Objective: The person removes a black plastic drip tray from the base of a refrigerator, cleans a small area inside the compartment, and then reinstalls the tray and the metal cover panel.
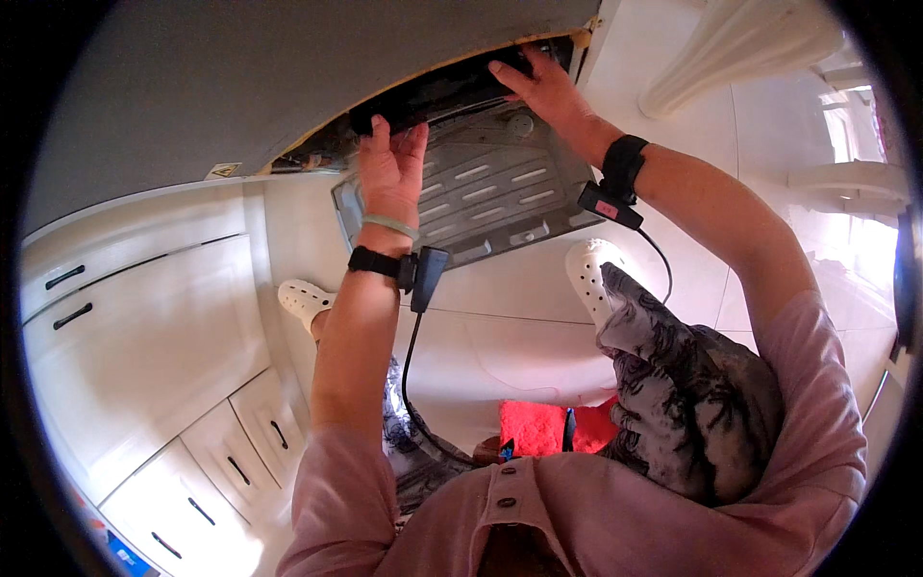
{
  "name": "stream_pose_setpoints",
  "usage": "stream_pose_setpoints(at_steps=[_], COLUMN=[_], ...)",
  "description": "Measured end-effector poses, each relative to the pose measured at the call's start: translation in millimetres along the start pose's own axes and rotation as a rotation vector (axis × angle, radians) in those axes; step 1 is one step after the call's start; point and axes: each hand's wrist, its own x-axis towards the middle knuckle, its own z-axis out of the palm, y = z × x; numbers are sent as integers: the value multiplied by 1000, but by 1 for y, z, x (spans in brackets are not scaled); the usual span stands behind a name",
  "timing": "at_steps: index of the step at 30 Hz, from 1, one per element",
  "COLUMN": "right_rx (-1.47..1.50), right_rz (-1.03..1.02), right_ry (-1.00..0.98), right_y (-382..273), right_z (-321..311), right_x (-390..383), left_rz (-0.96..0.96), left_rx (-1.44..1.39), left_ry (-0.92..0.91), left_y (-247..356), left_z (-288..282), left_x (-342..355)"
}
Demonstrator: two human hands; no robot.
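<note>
Both my hands reach into a low dark opening along the bottom edge of a large grey appliance (260, 87). A long black part (437, 96) lies in the opening, and shadow hides its exact kind. My left hand (392, 163) grips its near left end, thumb on top and fingers beside it. At the other end my right hand (553, 91) holds on, thumb and fingers spread around it; some fingertips are lost in the dark. Below the opening, a grey slotted panel (500, 197) lies on the floor, partly behind my left hand.
White cabinets (144, 337) with black handles stand on the left. White furniture legs (692, 62) rise at the upper right. My white clogs (588, 274) flank the panel on the pale tiled floor (481, 337). A red cloth item (531, 428) sits between my legs.
</note>
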Motion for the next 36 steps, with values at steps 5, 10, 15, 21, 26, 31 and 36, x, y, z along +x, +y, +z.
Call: stream_pose_setpoints(at_steps=[5,10,15,21,26,31,36], right_rx=[-80,-297,-330,-686,-1373,-1206,-982], right_rz=[-12,-36,-57,-139,-770,-696,-620], right_ry=[32,125,155,108,241,308,151], right_y=[6,20,20,22,46,76,38], right_z=[5,7,8,10,2,-19,9], right_x=[7,16,19,18,33,71,30], left_rz=[68,58,61,71,33,61,203], left_rx=[37,33,74,84,23,75,273], left_ry=[9,12,7,-8,-18,-34,-74], left_y=[-4,-4,0,1,-1,-15,6], left_z=[-6,-4,2,3,8,29,0], left_x=[1,3,-7,-14,-13,-20,-9])
